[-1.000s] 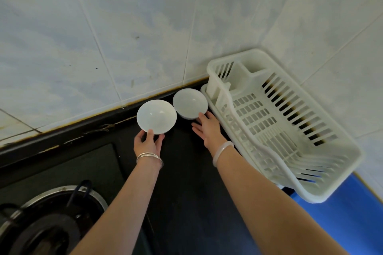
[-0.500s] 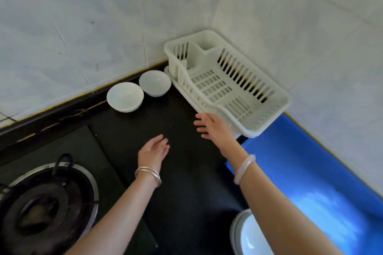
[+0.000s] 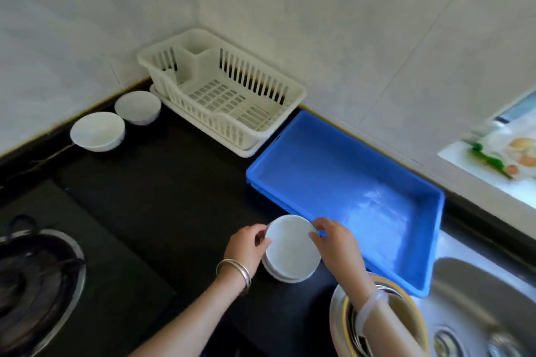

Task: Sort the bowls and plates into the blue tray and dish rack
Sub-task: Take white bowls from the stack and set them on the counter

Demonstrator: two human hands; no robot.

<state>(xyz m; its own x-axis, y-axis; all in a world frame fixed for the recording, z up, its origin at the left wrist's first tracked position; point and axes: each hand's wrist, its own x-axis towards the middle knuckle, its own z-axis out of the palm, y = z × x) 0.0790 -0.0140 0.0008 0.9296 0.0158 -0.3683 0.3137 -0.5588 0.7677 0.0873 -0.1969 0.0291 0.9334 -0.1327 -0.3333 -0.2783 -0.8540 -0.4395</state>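
Low in the centre of the frame, a stack of white plates is gripped at its rim from both sides: the left hand and right hand have their fingers closed on it. The stack is seen over the dark bench, touching the near corner of the blue tray. The white dish rack is set at upper centre, with two white bowls just left of it.
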